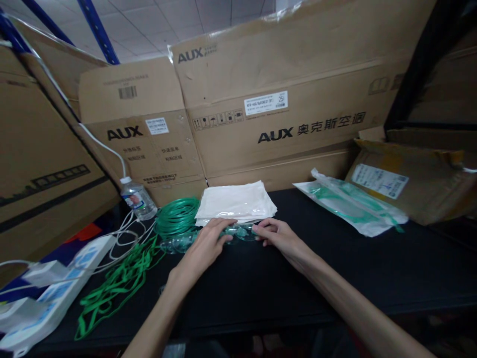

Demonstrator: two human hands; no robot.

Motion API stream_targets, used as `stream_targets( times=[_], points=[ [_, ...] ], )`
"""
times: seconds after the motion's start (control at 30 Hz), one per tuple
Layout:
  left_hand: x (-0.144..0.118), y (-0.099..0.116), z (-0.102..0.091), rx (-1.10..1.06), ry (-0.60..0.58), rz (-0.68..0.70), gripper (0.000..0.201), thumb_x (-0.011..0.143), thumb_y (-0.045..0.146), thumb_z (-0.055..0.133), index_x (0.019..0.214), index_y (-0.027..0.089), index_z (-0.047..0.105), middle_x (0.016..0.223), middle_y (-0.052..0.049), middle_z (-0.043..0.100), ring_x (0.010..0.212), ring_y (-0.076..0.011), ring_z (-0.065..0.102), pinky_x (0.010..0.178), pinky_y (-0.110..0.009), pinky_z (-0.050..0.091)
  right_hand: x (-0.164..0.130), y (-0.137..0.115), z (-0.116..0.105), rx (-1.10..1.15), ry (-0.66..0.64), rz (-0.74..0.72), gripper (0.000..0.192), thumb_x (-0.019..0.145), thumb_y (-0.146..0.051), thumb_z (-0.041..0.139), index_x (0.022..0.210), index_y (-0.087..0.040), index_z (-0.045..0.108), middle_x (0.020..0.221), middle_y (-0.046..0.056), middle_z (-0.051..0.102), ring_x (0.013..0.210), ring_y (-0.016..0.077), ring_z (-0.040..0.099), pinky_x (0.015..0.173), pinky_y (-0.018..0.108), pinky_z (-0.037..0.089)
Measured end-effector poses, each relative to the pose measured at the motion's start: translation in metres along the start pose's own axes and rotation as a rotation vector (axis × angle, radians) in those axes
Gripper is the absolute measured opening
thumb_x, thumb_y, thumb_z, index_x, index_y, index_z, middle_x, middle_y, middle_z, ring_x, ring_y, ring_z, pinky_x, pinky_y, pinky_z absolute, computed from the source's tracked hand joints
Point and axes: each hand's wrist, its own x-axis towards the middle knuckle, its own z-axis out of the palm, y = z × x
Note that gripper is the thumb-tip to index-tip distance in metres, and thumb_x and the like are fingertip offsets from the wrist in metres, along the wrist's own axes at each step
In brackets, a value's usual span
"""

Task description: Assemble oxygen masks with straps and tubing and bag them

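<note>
While both forearms reach in from the bottom edge, the left hand (204, 244) and right hand (278, 234) rest side by side on a clear plastic mask (208, 237), a see-through piece with a green tint lying near the middle of the black surface (335, 268). Left fingers (223, 223) lie flat and loosely spread over the mask, pressing it down rather than gripping it. Right fingers (261, 229) are curled, their tips touching the mask's right end; whether they pinch it cannot be told. By its look, the mask is light, thin and bendable, and probably slick, so it would likely be best held by its firmer edges with both hands, not squeezed in the middle.

Left of the hands, loose green bands (115, 283) sprawl toward the near edge, and a power strip (55, 293) with white cables sits at the far left. Just beyond the mask lie a coil of green tubing (177, 215) and a stack of white bags (235, 201), the stack touching the mask's far side. A water bottle (138, 199) stands tilted behind the coil. To the right, well apart, lies a sealed packet (350, 203) with green contents. Large cardboard boxes (276, 99) line the back.
</note>
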Motion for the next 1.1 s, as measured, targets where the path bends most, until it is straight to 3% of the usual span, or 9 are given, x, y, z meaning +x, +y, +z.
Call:
stream_targets(
  times=[0.2, 0.5, 0.63, 0.8, 1.1],
  points=[
    [-0.001, -0.004, -0.009, -0.088, -0.053, 0.053, 0.037, 0.093, 0.016, 0.067, 0.127, 0.028, 0.069, 0.127, -0.006, 0.073, 0.122, -0.0245, 0.065, 0.109, -0.041, 0.049, -0.008, -0.004, -0.005, -0.045, -0.055, 0.012, 0.016, 0.098, -0.030, 0.070, 0.096, -0.015, 0.067, 0.085, -0.001, 0.070, 0.073, 0.0148, 0.069, 0.065, 0.030, 0.059],
    [0.003, -0.009, -0.014, -0.133, -0.092, 0.104, 0.031, 0.093, 0.017, 0.067, 0.122, 0.029, 0.073, 0.121, -0.006, 0.072, 0.117, -0.0241, 0.066, 0.105, -0.038, 0.050, 0.005, -0.020, -0.010, -0.288, -0.176, 0.038, 0.023, 0.100, -0.033, 0.067, 0.115, -0.016, 0.067, 0.104, 0.005, 0.071, 0.080, 0.0169, 0.070, 0.068, 0.033, 0.061],
    [0.003, -0.011, -0.013, -0.138, -0.092, 0.120, 0.032, 0.094, 0.017, 0.067, 0.123, 0.026, 0.073, 0.122, -0.007, 0.072, 0.118, -0.0241, 0.066, 0.106, -0.037, 0.050, 0.004, -0.030, -0.011, -0.382, -0.229, -0.093, 0.025, 0.100, -0.033, 0.067, 0.118, -0.016, 0.067, 0.104, 0.005, 0.072, 0.080, 0.0174, 0.071, 0.071, 0.035, 0.062],
    [0.000, -0.015, -0.010, -0.141, -0.083, 0.130, 0.032, 0.096, 0.020, 0.067, 0.127, 0.026, 0.071, 0.126, -0.007, 0.072, 0.122, -0.0235, 0.065, 0.108, -0.038, 0.048, -0.005, -0.035, -0.009, -0.486, -0.214, -0.365, 0.020, 0.099, -0.030, 0.067, 0.113, -0.017, 0.074, 0.114, 0.007, 0.077, 0.107, 0.0249, 0.071, 0.098, 0.048, 0.054],
    [-0.001, -0.019, -0.007, -0.133, -0.089, 0.134, 0.029, 0.097, 0.022, 0.068, 0.125, 0.026, 0.071, 0.123, -0.005, 0.073, 0.118, -0.0225, 0.066, 0.107, -0.035, 0.049, -0.012, -0.018, -0.011, -0.620, -0.218, -0.601, 0.032, 0.098, -0.032, 0.064, 0.128, -0.030, 0.075, 0.120, 0.009, 0.078, 0.113, 0.0303, 0.070, 0.101, 0.043, 0.050]
  ],
)
